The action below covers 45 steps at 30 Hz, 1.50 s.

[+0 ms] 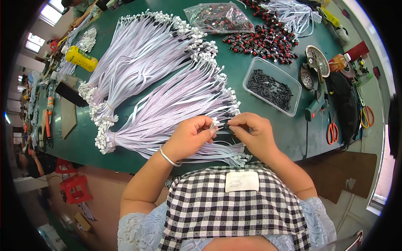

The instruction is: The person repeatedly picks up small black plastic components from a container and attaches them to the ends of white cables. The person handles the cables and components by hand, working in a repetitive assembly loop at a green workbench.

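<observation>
A thick bundle of white flat ribbon cables [167,113] with white connector ends fans out over the green table in front of me. My left hand [192,136] is closed, thumb and fingers pinching a white connector [215,123] at the end of one cable. Just to its right, my right hand [254,131] is pinched shut close to that cable's dark tip. What lies between its fingertips is too small to name. A second bundle of ribbon cables [138,52] lies behind the first. Right of the bundles stands a clear plastic tub [297,99] holding many short black tubes [270,90].
Small black-and-red parts [266,44] are heaped beyond the tub, beside a filled plastic bag [218,17]. At right lie a green hot-glue gun [317,102], a metal dish [317,60] and orange-handled scissors [332,133]. A yellow bottle [81,58] lies at left; red stools [76,188] stand below.
</observation>
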{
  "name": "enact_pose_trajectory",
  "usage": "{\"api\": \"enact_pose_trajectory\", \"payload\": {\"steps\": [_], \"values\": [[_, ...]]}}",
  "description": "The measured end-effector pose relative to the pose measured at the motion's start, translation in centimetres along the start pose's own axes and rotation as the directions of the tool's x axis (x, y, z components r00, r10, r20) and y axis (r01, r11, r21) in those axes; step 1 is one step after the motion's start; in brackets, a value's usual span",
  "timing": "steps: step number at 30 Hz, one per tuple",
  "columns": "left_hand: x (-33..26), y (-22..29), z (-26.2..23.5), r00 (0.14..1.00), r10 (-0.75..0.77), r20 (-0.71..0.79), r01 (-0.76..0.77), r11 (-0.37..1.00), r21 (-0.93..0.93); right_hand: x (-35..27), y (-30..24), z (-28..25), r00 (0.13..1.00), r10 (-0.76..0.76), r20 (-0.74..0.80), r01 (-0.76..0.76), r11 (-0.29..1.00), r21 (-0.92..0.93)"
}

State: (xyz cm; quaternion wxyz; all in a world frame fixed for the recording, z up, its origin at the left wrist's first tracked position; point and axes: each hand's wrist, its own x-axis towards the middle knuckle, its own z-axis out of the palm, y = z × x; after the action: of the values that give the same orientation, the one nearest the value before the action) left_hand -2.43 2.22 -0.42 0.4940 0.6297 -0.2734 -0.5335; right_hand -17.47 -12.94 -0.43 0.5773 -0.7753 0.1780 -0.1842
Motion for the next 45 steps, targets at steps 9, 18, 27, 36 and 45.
{"api": "enact_pose_trajectory", "payload": {"steps": [9, 18, 27, 36, 45], "values": [[0.0, 0.4, 0.0, 1.000, -0.018, 0.011, 0.018, 1.000, -0.005, 0.2, 0.1, 0.1, 1.000, -0.019, -0.008, 0.018, 1.000, -0.025], [0.0, 0.3, 0.0, 1.000, -0.018, 0.010, 0.018, 1.000, 0.005, 0.1, 0.9, 0.6, 0.988, -0.152, -0.005, 0.152, 0.987, -0.057], [0.1, 0.0, -0.1, 1.000, -0.007, 0.011, 0.007, 1.000, -0.014, 0.3, 0.9, 0.6, 0.971, -0.239, 0.003, 0.238, 0.966, -0.105], [-0.1, 0.2, 0.2, 1.000, -0.010, -0.015, 0.010, 0.999, 0.048, 0.6, 1.0, 0.7, 0.965, -0.257, 0.048, 0.261, 0.955, -0.142], [-1.2, 0.2, 0.8, 0.927, 0.367, -0.076, -0.262, 0.779, 0.570, 1.0, 0.6, 0.7, 0.966, -0.245, 0.079, 0.257, 0.901, -0.349]]}}
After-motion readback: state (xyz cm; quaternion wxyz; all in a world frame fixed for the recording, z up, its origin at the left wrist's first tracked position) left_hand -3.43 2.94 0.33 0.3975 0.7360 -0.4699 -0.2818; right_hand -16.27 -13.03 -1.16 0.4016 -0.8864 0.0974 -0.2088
